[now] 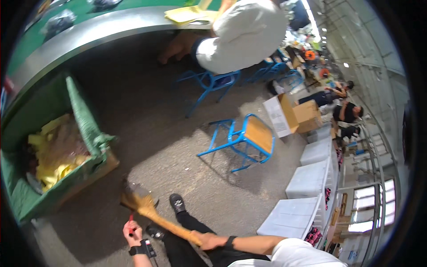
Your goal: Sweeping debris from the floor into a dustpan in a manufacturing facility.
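you stand on a rough grey floor [231,198], part of it brightly lit and part in deep shadow, with a blue-framed stool [259,133] with a wooden top just ahead of you and more blue seats [207,84] farther off. across the top of your view curves a long green-topped table [102,27] with a shiny metal edge, and along your right runs a row of white flat-topped boxes [289,216]. beyond those you have bright windows [365,204] and pale panelling [356,31], while a strip light [312,20] glows at the far end.
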Demonstrator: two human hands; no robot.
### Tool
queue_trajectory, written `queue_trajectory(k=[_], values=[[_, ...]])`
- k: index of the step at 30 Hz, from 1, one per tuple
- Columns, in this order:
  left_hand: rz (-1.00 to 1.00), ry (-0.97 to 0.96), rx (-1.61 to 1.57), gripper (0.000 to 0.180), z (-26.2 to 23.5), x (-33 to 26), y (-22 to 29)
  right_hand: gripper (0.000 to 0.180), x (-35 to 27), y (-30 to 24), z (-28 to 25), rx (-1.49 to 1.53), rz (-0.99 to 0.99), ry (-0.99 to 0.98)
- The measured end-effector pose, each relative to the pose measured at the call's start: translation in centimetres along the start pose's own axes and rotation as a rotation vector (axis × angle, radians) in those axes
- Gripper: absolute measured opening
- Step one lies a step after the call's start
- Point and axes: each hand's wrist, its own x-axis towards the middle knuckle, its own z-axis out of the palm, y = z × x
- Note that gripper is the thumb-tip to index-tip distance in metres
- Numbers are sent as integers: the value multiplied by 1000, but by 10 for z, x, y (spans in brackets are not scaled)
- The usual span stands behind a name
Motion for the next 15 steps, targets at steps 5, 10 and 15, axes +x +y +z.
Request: queue_trajectory(k=[5,10,15], values=[[56,53,-48,19,0,-32,13,88,-51,-5,-48,-99,159,49],[167,12,39,20,-4,-36,16,82,-19,7,-84,-126,94,291],[134,-240,-137,25,-22,-20,13,58,55,-31,-107,-119,231,374]])
